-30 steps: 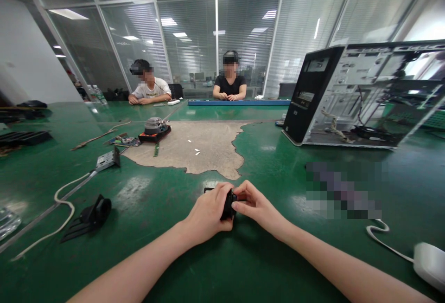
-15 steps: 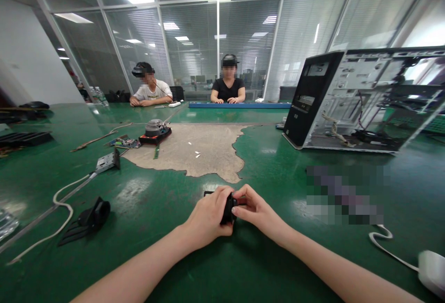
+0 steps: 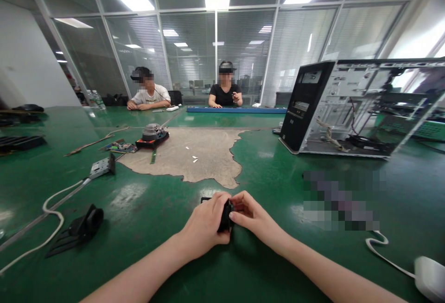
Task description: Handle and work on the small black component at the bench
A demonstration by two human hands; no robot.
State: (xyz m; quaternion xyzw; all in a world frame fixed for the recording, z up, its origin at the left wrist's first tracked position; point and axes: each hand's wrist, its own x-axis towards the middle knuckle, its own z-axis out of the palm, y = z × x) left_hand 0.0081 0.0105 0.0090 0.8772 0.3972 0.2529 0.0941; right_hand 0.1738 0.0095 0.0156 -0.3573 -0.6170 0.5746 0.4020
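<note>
My left hand (image 3: 208,219) is closed around a small black part (image 3: 225,215) just above the green table, covering most of it; its exact kind is hidden. A dark frame-like edge of it pokes out behind my left knuckles. From the other side my right hand (image 3: 249,212) pinches the part's right face with thumb and bent fingers. Left of my hands lies a black plastic duct-like piece (image 3: 83,224) with a round opening and flat prongs.
A computer case (image 3: 306,108) with its side off stands at right. Farther left are a heatsink fan (image 3: 153,133), a circuit board (image 3: 120,146), a metal drive-like box (image 3: 101,165) and a white cable (image 3: 52,210). A white adapter (image 3: 429,275) sits at lower right. Two people sit opposite.
The view has shifted slightly, so the scene sits a little lower and to the left. Both my hands keep their grip on the black part. One person opposite has raised a hand.
</note>
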